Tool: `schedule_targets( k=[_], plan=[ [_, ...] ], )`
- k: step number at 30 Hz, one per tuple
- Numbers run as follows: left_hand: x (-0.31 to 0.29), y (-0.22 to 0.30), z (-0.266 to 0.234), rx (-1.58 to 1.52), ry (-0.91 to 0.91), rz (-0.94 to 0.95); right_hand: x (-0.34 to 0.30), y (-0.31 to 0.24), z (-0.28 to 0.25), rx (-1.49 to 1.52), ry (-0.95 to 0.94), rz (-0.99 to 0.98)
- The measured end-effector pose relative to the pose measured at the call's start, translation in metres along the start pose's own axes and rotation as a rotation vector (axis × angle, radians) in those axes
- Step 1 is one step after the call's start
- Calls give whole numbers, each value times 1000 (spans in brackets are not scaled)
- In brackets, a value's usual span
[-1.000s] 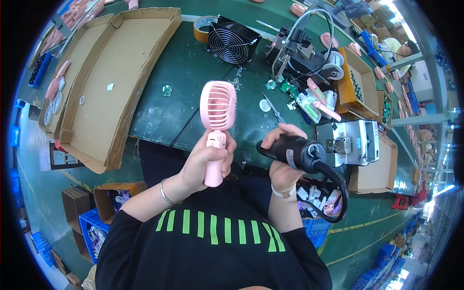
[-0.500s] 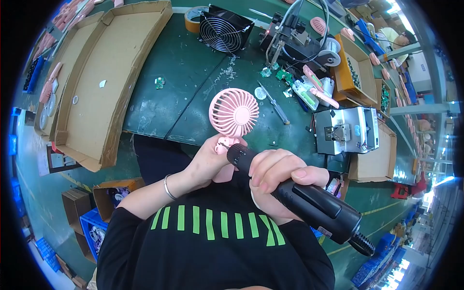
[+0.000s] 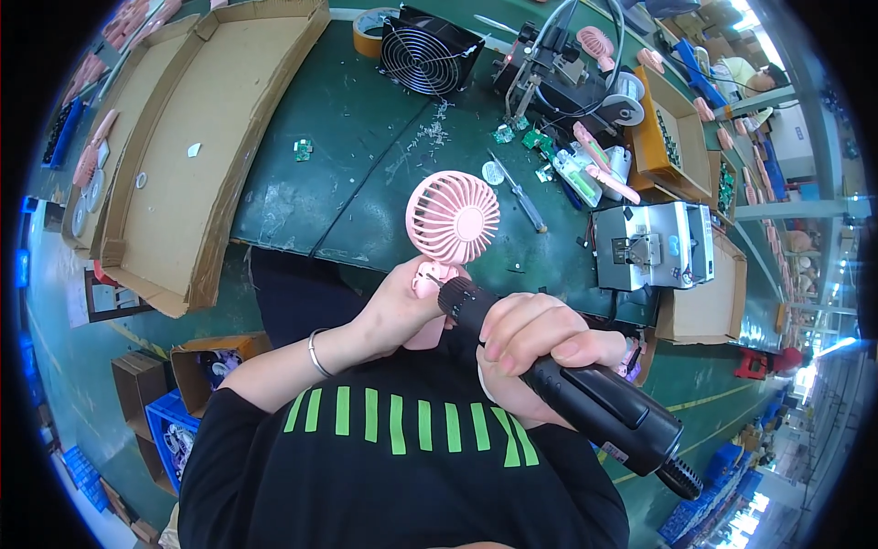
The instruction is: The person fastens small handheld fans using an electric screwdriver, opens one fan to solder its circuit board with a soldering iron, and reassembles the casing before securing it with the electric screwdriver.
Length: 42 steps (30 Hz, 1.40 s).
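My left hand [image 3: 402, 297] is closed round the neck and handle of a pink handheld fan [image 3: 453, 218], its round slatted head upright above my fingers. In my right hand [image 3: 540, 343] is a black electric screwdriver [image 3: 608, 407], held at a slant with its cable end toward the lower right. The ribbed nose of the screwdriver points at the fan's neck joint, and its tip meets or nearly meets the joint there. My fingers and the nose partly hide that contact.
Beyond my hands on the green table lie a small screwdriver [image 3: 521, 195], green circuit boards [image 3: 540, 140] and a black cooling fan [image 3: 425, 57]. A soldering rig [image 3: 558, 73] stands behind. Cardboard trays [image 3: 206, 137] fill the left; a grey metal device [image 3: 654, 245] sits right.
Both hands, with the pink fan and the electric screwdriver, have shifted slightly right and down in the picture. Both grips stay the same.
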<state>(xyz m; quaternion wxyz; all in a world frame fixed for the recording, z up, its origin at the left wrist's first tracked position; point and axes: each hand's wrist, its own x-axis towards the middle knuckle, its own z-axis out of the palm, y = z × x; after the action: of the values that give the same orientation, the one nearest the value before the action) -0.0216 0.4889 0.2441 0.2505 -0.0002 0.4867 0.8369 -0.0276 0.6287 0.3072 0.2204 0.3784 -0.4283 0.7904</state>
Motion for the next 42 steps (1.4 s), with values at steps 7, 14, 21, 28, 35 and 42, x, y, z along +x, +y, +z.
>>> schedule_targets(
  k=[7,14,21,28,35,42],
  plan=[
    [0,-2,1,26,42,-59,-2,-4,1,39,43,-25],
    [-4,6,4,-201,7,-61,3,-26,-14,-94,-24,-84],
    [-4,6,5,-182,-43,-80,-2,-23,-11,-104,14,-39],
    [-4,-2,8,-85,23,-2,-8,-18,-8,-37,158,-15],
    [-3,-3,9,-91,59,-26,-9,-8,-12,-120,144,-87],
    [1,13,3,-248,-24,11,17,4,-69,-406,436,-283]
  ],
)
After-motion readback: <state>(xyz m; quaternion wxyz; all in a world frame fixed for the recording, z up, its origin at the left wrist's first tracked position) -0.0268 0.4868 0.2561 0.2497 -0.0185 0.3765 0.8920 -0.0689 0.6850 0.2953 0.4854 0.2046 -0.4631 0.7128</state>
